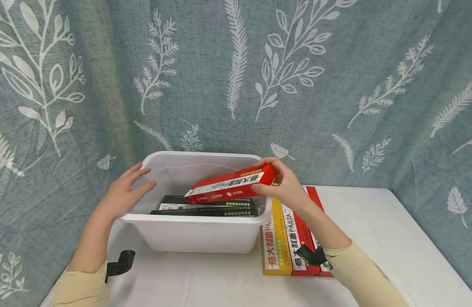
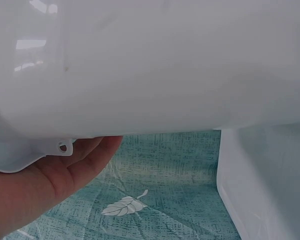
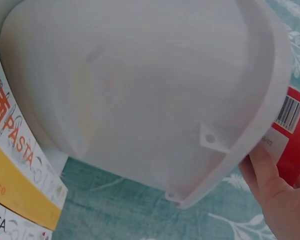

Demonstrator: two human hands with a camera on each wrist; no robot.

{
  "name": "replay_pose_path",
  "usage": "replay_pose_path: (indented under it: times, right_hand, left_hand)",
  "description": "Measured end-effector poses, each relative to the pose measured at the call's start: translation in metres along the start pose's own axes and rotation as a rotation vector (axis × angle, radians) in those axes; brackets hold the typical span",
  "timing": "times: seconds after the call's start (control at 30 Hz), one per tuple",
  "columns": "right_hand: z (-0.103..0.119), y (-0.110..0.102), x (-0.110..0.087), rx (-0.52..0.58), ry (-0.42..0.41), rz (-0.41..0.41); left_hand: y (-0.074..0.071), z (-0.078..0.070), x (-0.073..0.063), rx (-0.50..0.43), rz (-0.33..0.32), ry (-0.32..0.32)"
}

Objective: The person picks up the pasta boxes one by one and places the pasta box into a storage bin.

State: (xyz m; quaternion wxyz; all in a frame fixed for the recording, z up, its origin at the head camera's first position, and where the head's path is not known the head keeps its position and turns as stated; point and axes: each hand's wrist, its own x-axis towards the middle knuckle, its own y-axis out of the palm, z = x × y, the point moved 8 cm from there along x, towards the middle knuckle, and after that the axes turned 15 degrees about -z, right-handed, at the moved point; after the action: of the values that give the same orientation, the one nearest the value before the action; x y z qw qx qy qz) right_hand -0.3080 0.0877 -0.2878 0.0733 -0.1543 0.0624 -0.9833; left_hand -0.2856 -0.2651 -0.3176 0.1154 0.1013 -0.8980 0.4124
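On my feed, the right hand (image 1: 283,183), right of centre in the frame, grasped the upper end of a long red cardboard pasta box (image 1: 232,184), whose lower end dipped into a white rectangular plastic bin (image 1: 197,235) at centre; I took the slant as a way to clear the bin's edge. The left hand (image 1: 126,194), left of centre, lay with loose, spread fingers at the opposite edge, perhaps for steadiness. Flat black cardboard boxes (image 1: 209,212) inside were partly covered, so I couldn't count them. At lower right, the right arm (image 1: 331,228) hid parts of a yellow cardboard pasta box (image 1: 282,245) and its red neighbours. In the left wrist view, the bin hid the left fingertips.
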Motion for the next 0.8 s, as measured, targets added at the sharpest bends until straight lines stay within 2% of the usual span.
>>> replay_pose_path:
  times: [0.17, 0.33, 0.4, 0.47, 0.6, 0.67, 0.73, 0.8]
  right_hand:
    - [-0.009, 0.012, 0.009, -0.088, 0.015, 0.029]
    - [-0.014, 0.021, 0.017, -0.095, 0.056, 0.057]
    - [-0.013, 0.023, 0.021, -0.136, 0.034, 0.069]
    - [-0.011, 0.023, 0.024, -0.231, -0.022, 0.060]
    - [-0.006, 0.016, 0.032, -0.441, -0.185, -0.033]
    - [-0.005, 0.010, 0.034, -0.489, -0.235, -0.095]
    - [-0.007, 0.003, 0.035, -0.502, -0.253, -0.145]
    - [-0.011, -0.003, 0.033, -0.478, -0.224, -0.169]
  left_hand:
    - [0.000, 0.000, 0.000, -0.003, 0.004, -0.007]
    - [0.001, -0.001, -0.001, -0.003, 0.001, -0.004]
    - [0.001, -0.002, -0.001, -0.001, -0.002, -0.004]
    - [0.000, -0.002, -0.001, -0.001, -0.005, -0.004]
    - [-0.002, -0.003, 0.000, -0.002, -0.012, 0.000]
    - [-0.002, -0.002, 0.001, -0.001, -0.013, 0.002]
    - [-0.002, -0.002, 0.001, -0.003, -0.011, 0.001]
    - [-0.002, -0.001, 0.000, -0.003, -0.008, -0.002]
